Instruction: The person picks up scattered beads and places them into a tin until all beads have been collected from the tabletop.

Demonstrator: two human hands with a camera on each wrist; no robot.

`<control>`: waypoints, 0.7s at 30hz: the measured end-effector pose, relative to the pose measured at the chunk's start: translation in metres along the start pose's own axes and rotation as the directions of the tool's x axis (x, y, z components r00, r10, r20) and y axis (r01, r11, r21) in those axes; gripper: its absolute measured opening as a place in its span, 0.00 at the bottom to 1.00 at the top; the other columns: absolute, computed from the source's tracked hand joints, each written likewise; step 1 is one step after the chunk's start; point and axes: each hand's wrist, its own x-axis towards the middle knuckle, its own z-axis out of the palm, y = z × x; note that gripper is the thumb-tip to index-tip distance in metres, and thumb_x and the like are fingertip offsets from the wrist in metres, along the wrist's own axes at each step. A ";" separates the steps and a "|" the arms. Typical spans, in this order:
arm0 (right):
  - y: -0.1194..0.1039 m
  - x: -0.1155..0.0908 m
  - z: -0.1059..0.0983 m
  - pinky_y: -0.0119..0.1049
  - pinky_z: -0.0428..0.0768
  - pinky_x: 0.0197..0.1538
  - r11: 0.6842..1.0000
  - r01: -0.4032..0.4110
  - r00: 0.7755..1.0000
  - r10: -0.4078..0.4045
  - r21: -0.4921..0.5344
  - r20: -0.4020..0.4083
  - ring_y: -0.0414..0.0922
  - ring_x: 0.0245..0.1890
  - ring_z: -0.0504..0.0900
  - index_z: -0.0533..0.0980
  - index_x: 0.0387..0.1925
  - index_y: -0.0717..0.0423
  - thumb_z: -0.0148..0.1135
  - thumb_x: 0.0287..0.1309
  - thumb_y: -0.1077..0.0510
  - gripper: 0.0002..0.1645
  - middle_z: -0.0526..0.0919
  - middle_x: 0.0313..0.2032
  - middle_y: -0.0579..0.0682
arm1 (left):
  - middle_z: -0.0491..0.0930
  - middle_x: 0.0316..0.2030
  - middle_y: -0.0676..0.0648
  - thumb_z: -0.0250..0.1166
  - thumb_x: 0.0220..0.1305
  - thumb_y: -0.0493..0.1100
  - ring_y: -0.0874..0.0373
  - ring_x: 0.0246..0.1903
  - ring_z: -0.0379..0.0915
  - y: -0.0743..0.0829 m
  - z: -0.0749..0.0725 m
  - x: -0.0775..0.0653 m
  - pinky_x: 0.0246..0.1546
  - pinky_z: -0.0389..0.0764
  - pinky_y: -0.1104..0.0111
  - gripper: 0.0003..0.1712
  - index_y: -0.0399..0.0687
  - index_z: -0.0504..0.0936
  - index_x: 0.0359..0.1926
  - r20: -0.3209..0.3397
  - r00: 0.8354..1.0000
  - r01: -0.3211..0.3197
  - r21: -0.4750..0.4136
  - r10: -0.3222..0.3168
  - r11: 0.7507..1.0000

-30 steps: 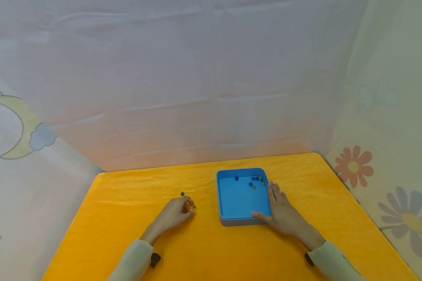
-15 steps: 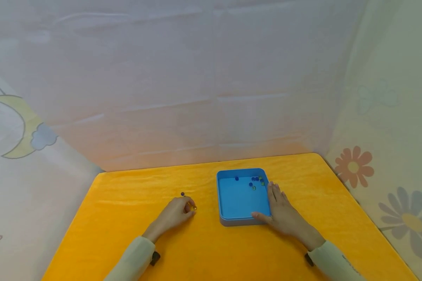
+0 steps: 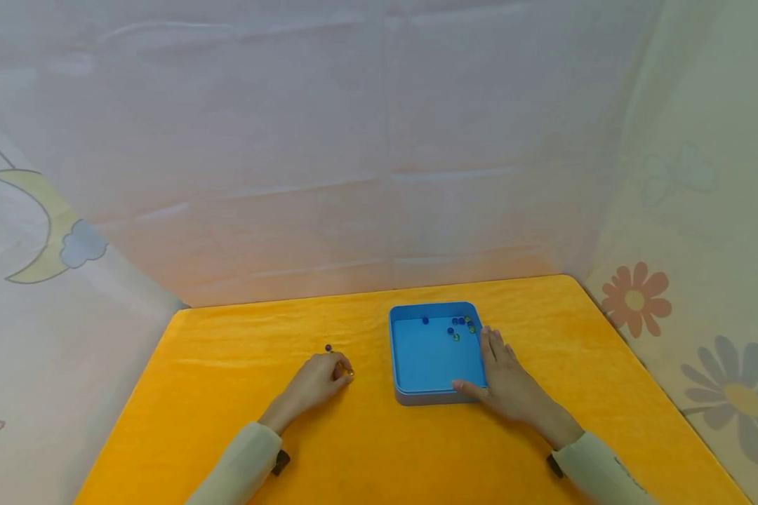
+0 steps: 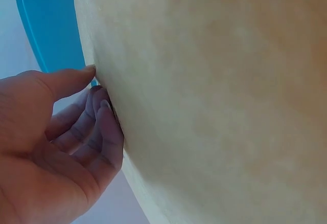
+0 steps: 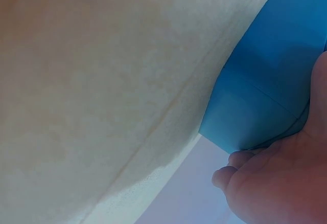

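On the yellow cloth, my left hand (image 3: 316, 382) has its thumb and index fingertips around a small amber marble (image 3: 351, 373), pinching it. In the left wrist view the thumb and curled fingers of the left hand (image 4: 66, 132) are close to the cloth, and the marble is hidden. A dark blue marble (image 3: 328, 348) lies just beyond the knuckles. My right hand (image 3: 512, 389) rests with straight fingers along the right side of a square blue tray (image 3: 417, 365), its thumb over the front rim. Inside the tray, several dark blue marbles (image 3: 461, 321) and yellow-green marbles (image 3: 456, 337) lie mostly toward the back right.
The yellow cloth (image 3: 227, 351) covers the table, which ends at a pale curtain (image 3: 290, 175) behind. Printed side curtains (image 3: 720, 245) stand to the left and right.
My left fingertips have drawn slightly right and closer together on the amber marble. The right hand and the tray have stayed in place.
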 end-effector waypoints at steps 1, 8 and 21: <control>0.000 0.000 0.000 0.70 0.50 0.78 1.000 0.001 1.000 -0.001 0.003 0.000 0.73 0.82 0.45 0.40 0.81 0.73 0.56 0.62 0.18 0.76 0.42 0.82 0.74 | 0.84 0.31 0.53 0.69 0.72 0.42 0.66 0.26 0.73 0.001 0.000 0.000 0.29 0.76 0.72 0.07 0.47 0.87 0.47 -0.001 1.000 -0.004 0.004 0.004 1.000; 0.002 0.001 0.001 0.71 0.51 0.78 1.000 0.003 1.000 -0.003 0.014 0.001 0.73 0.82 0.45 0.40 0.82 0.72 0.56 0.61 0.18 0.77 0.42 0.82 0.74 | 0.87 0.35 0.52 0.69 0.72 0.42 0.65 0.31 0.78 0.005 -0.001 0.001 0.33 0.80 0.70 0.03 0.51 0.88 0.42 0.002 1.000 0.000 0.009 0.000 1.000; 0.002 -0.001 0.002 0.71 0.50 0.78 1.000 -0.002 1.000 0.002 0.029 -0.001 0.74 0.81 0.46 0.38 0.82 0.71 0.57 0.61 0.18 0.77 0.41 0.82 0.74 | 0.88 0.36 0.51 0.70 0.72 0.42 0.63 0.33 0.81 0.007 -0.004 0.003 0.37 0.84 0.67 0.04 0.49 0.89 0.42 0.021 1.000 -0.006 0.029 0.005 1.000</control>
